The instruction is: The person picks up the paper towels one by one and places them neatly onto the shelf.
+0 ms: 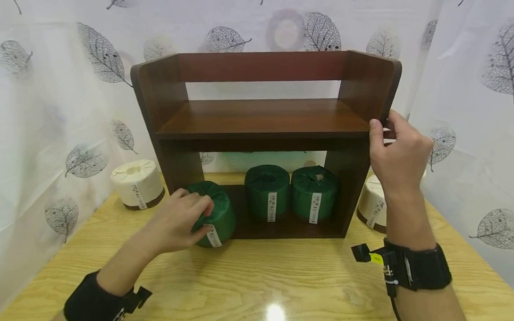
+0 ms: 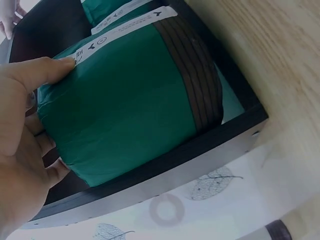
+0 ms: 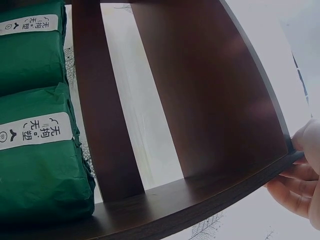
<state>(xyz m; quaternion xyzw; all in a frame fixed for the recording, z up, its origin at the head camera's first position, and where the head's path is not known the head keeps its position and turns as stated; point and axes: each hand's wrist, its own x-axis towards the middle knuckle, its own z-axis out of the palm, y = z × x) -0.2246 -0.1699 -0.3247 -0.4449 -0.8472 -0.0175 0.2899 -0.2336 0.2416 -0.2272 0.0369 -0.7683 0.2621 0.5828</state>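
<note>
A dark brown wooden shelf (image 1: 263, 116) stands on the table. My left hand (image 1: 182, 219) grips a green paper-wrapped roll (image 1: 221, 216) at the left of the lower compartment, thumb on its front near the white label. In the left wrist view, that roll (image 2: 125, 100) leans at an angle against the shelf's side, a brown band round its base. My right hand (image 1: 399, 151) pinches the front edge of the shelf's right side panel, level with the middle board; the right wrist view shows its fingers (image 3: 295, 190) around that edge. Two more green rolls (image 1: 266, 194) (image 1: 314, 195) stand upright inside.
One cream-wrapped roll (image 1: 138, 184) stands left of the shelf and another cream roll (image 1: 372, 204) stands at its right, partly behind my arm. The light wood table (image 1: 261, 274) stretches in front. A white leaf-patterned curtain (image 1: 51, 101) hangs behind and on both sides.
</note>
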